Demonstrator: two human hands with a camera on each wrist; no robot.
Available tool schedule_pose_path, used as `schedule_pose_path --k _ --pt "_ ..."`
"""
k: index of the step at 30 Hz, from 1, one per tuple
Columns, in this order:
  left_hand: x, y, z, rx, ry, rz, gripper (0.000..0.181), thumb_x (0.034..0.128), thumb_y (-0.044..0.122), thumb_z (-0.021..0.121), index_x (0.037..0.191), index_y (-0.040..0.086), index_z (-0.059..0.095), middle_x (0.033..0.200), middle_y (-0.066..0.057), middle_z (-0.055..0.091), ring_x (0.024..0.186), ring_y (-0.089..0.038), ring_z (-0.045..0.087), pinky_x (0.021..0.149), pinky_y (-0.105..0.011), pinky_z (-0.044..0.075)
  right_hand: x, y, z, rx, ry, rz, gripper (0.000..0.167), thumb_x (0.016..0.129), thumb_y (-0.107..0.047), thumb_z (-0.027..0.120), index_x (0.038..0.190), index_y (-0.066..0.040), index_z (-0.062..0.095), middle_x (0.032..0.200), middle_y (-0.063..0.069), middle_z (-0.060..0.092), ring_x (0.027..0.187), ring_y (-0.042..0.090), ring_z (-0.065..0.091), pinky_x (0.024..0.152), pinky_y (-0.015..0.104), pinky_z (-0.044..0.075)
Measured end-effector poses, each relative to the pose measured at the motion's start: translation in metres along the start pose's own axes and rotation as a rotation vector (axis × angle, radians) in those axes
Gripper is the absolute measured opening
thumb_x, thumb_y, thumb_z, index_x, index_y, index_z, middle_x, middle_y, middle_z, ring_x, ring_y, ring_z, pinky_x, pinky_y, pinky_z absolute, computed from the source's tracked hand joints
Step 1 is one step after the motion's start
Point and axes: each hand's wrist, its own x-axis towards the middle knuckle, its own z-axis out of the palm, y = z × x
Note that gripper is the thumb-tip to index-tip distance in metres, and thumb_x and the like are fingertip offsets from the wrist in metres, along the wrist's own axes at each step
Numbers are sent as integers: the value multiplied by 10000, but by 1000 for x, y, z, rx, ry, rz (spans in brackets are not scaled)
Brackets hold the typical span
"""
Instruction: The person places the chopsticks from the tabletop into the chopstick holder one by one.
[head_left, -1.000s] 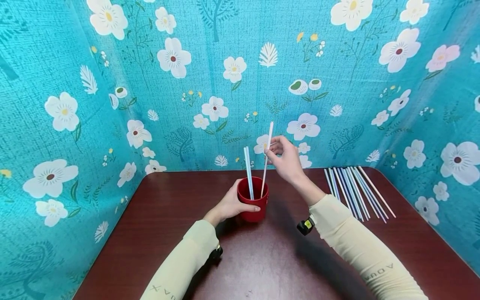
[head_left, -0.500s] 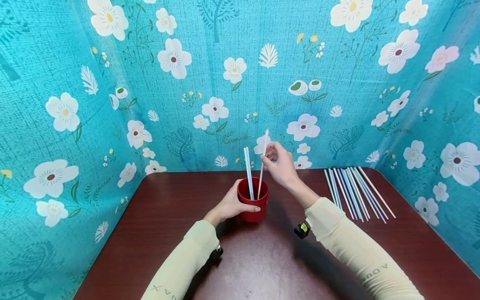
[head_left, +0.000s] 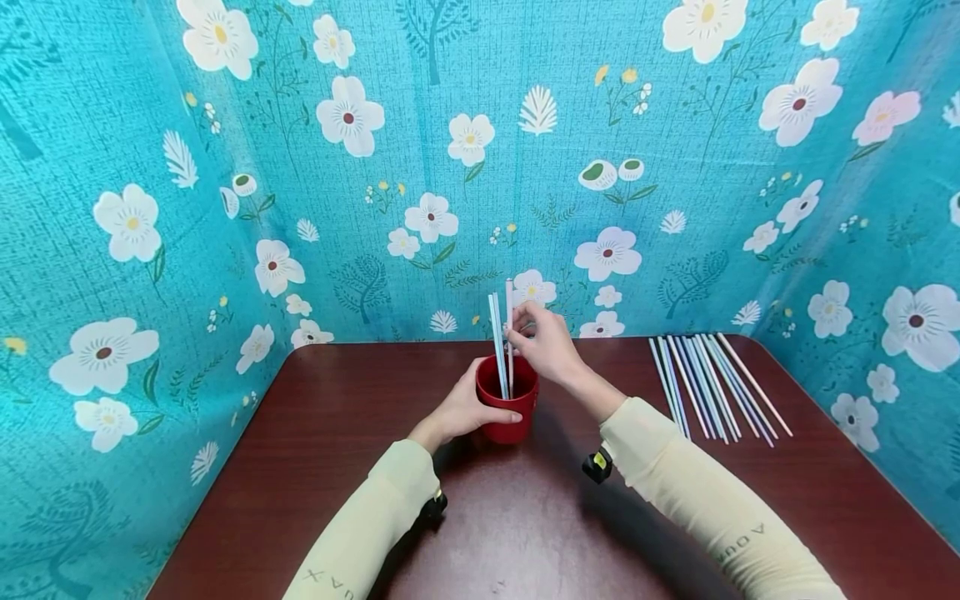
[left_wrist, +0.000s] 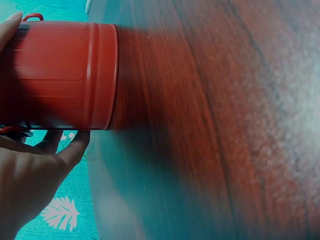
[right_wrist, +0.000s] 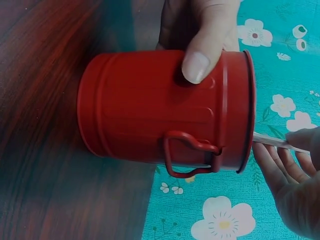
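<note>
At the middle of the table (head_left: 360,392), upright, the cup (head_left: 507,432); inside it, two sticks (head_left: 498,342) leaning slightly towards eleven o'clock; just to their three o'clock side, also with its lower end in the cup, a third stick (head_left: 509,296); curled round the cup's nine o'clock wall, the left hand (head_left: 463,407); at one o'clock from the cup, fingers on the third stick, the right hand (head_left: 546,343); well apart, at three o'clock, a row of sticks (head_left: 717,387) (side by side, far ends near the table's back edge); behind, at twelve o'clock, and along the nine and three o'clock sides, the cloth (head_left: 480,200)

Turquoise flowered cloth (head_left: 480,200) behind and on both sides of a reddish-brown table (head_left: 345,400)
</note>
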Motion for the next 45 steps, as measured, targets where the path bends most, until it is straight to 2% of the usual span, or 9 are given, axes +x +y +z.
schedule_pose_path --k 8,16,23,30,40,45 --pt "-1 2 0 3 -9 -6 919 753 245 920 1486 249 366 1413 27 537 1293 -228 494 931 -446 568 -2 3 5 -28 -55 25 122 961 -61 711 1048 -53 627 963 119 702 820 263 748 704 362 629" --pt "-1 2 -1 21 -2 -8 900 757 250 918 1474 241 375 1400 21 543 1286 -228 500 932 -440 569 1 2 8 -138 -79 2 53 965 -111 718 990 -71 694 919 60 732 839 182 724 787 374 613" --pt "-2 2 -1 23 -13 -4 901 764 251 915 1480 240 367 1416 6 536 1306 -245 488 931 -448 571 2 3 11 -146 -111 11 48 963 -110 720 994 -76 707 928 56 739 831 177 722 754 353 618" --pt "-1 2 -1 16 -14 1 899 767 234 913 1479 241 365 1412 16 539 1296 -229 494 934 -439 568 3 5 11 -171 -123 4 73 959 -95 719 1027 -70 713 964 67 745 880 199 726 822 389 609" --pt "-1 1 0 7 -8 6 903 760 233 917 1479 244 371 1410 20 539 1291 -233 498 925 -437 573 2 4 1 -181 -120 26 143 966 -92 706 1102 -47 700 1032 94 732 936 228 723 859 408 603" --pt "1 0 0 -2 2 5 892 757 228 920 1472 220 387 1402 6 548 1279 -242 508 923 -440 573 3 5 -8 -190 -102 27 129 969 -94 695 1086 -38 695 1017 105 728 913 232 719 802 396 610"
